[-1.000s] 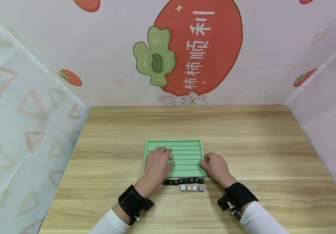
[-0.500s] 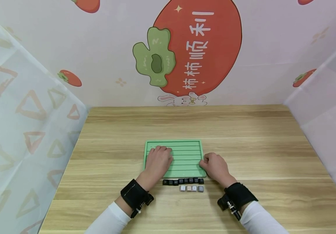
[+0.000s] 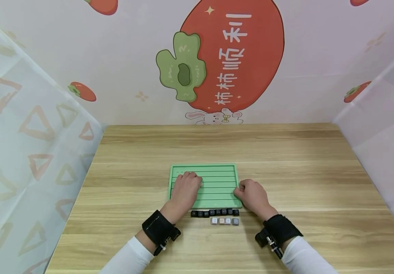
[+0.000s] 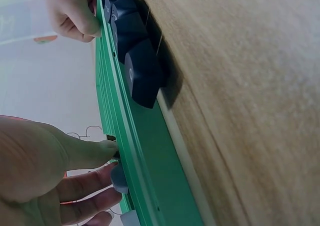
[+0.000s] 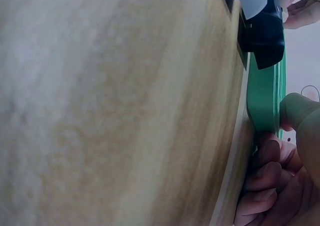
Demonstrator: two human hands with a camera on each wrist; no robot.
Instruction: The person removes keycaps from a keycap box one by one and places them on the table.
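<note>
A light green ridged tray (image 3: pixel 219 190) lies on the wooden table. My left hand (image 3: pixel 185 190) reaches over its left half, palm down. In the left wrist view, the thumb and fingers of that hand (image 4: pixel 75 161) pinch a small keycap (image 4: pixel 111 137), mostly hidden, at the tray's rows. A grey keycap (image 4: pixel 119 178) sits beside the fingers. At the tray's right edge, my right hand (image 3: pixel 253 196) grips the near corner. The right wrist view shows its thumb on the rim and the fingers of that hand (image 5: pixel 280 181) curled against the side.
A row of black keycaps (image 3: pixel 214 212) runs along the tray's near edge. Closer to me stand several white, beige and grey keycaps (image 3: pixel 225 221). Behind the table rises a printed backdrop (image 3: pixel 131 76), with white sheets at both sides.
My left hand moved slightly away from me, then a little back, its thumb drawing in toward the fingers at the light keycap. The right hand and tray have stayed put.
</note>
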